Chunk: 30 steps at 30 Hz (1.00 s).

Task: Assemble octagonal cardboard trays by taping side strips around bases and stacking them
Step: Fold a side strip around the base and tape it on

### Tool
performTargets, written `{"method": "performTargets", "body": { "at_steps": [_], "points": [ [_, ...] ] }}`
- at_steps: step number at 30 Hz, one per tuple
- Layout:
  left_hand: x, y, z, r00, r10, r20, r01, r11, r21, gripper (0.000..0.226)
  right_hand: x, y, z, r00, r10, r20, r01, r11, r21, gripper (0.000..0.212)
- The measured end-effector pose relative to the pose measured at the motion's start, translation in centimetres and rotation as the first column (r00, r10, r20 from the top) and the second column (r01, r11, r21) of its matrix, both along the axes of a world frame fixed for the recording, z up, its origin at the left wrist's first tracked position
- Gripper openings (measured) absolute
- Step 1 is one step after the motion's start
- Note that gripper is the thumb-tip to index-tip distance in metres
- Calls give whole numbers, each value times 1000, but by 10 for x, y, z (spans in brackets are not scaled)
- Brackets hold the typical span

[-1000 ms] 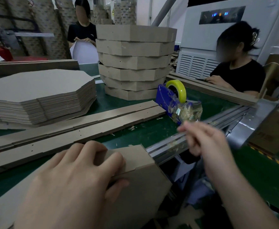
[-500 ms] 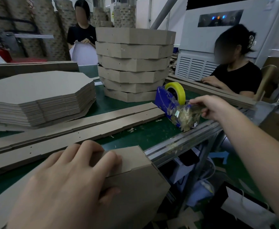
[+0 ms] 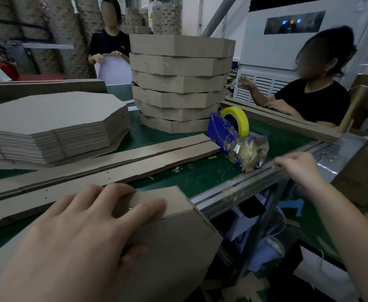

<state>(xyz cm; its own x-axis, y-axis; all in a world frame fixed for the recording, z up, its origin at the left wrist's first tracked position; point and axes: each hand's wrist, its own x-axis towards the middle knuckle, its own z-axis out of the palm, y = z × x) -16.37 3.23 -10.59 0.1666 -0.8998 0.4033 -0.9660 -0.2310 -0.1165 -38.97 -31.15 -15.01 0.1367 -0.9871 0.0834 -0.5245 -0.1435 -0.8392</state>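
The probably light, stiff tray [image 3: 178, 243] lies at the near edge of the table [image 3: 200, 173] under the left hand [image 3: 80, 236], spread flat and pressing its side strip [image 3: 174, 201] (likely springy; best pinned at the corner fold), while the right hand [image 3: 298, 168] is beside the tape dispenser [image 3: 228, 136], grip too blurred to tell.

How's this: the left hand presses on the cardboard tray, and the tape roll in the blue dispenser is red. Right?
Not quite: the head view shows the tape roll is yellow, not red. The rest holds: the left hand presses on the cardboard tray, and the dispenser is blue.
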Motion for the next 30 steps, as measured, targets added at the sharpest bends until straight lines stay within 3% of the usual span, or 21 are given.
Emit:
{"method": "performTargets", "body": {
  "at_steps": [2,5,8,10,12,14,15,18,23,24,26,29,30],
  "points": [
    [1,4,3,1000,5,2,-5,1000,27,54,-7,11,9,942,-53,-332,8,991,-135,27],
    [3,7,8,1000,4,0,-4,1000,12,47,5,47,31,949,43,-313,-147,937,-317,19],
    [-2,8,16,1000,-2,-28,1,999,-46,35,31,86,54,900,345,-266,-416,861,-293,11],
    [-8,5,20,998,-5,-59,2,999,-47,27,45,112,67,772,617,-152,-635,747,-197,10],
    [-14,3,22,995,-6,-104,0,999,-50,24,57,134,76,550,834,41,-827,551,-112,14],
    [-15,4,23,991,-23,-129,11,996,-93,25,69,149,80,349,907,235,-926,373,-63,12],
    [-15,5,23,991,-29,-130,14,993,-116,25,76,154,81,298,909,291,-947,319,-28,12],
    [-12,6,19,993,-40,-114,22,988,-152,27,92,160,75,265,926,267,-964,246,103,17],
    [-9,14,16,991,-28,-131,2,980,-200,27,102,159,65,262,934,243,-952,208,225,17],
    [-7,11,15,988,-21,-156,-7,984,-179,26,103,159,64,262,932,250,-951,205,233,17],
    [-6,19,16,933,59,-356,-33,996,77,30,103,159,63,259,928,268,-950,195,245,17],
    [16,18,4,852,22,-523,48,992,120,26,103,159,61,254,927,276,-950,185,253,18],
    [5,10,14,941,39,-337,17,987,161,28,103,159,61,254,927,276,-949,184,255,19]
  ]
}}
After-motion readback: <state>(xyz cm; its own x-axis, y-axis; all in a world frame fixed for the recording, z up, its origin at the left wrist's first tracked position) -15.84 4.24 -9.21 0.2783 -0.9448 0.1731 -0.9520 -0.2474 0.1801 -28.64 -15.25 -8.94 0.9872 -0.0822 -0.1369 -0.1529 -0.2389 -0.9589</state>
